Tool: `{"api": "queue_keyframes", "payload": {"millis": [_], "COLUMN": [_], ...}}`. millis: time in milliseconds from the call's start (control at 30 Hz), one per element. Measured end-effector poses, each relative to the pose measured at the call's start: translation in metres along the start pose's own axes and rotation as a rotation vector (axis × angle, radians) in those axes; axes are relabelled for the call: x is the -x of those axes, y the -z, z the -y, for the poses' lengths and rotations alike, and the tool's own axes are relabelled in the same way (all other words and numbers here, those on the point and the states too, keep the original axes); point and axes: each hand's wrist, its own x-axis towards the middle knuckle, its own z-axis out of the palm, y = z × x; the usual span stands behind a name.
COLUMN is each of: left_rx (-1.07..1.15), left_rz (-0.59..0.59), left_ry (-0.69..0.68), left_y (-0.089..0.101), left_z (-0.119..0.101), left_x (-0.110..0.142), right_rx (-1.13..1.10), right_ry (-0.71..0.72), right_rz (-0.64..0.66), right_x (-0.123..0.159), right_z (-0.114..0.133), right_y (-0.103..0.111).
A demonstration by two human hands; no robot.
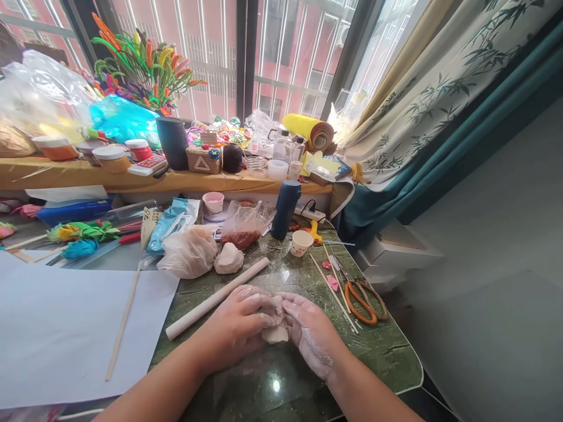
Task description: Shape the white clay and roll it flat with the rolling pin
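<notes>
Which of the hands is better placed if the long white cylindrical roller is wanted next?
Probably the left hand: the roller lies close beside it, whereas the right hand is farther off, beyond the pale doughy lump.

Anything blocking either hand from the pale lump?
Nothing visible: the left hand and right hand hold the pale lump between them. The white rod lies beyond the left hand, not between.

I monitor a green tabletop (382, 358). From its near centre: white sheet (65, 331) at 9 o'clock, pale rod (217, 300) at 10, blue bottle (285, 211) at 12, paper cup (302, 247) at 1, orange-handled scissors (347, 292) at 3.
</notes>
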Motion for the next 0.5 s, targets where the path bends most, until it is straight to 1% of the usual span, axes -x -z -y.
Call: {"api": "queue_keyframes", "payload": {"millis": [67,233,367,433,500], "left_rx": [0.043,0.287,0.493,0.562,0.54], "left_rz": [-0.034,-0.101,-0.217,-0.199,-0.13], "left_ry": [0.08,0.363,0.634,0.744,0.787], "left_y": [-0.005,-0.017,-0.019,-0.017,-0.013], "left_z": [0.002,0.008,0.012,0.013,0.012], "left_x": [0.002,0.005,0.003,0.0,-0.003], "right_rx": [0.028,0.126,0.186,0.219,0.248], "right_ry": [0.03,0.129,0.218,0.237,0.241], "right_rz": [-0.003,0.018,0.134,0.13,0.09], "right_x": [0.0,0.002,0.001,-0.002,-0.005], "right_z": [0.0,-0.002,-0.008,-0.013,-0.016], "right_y": [0.0,-0.005,-0.005,-0.002,0.001]}}
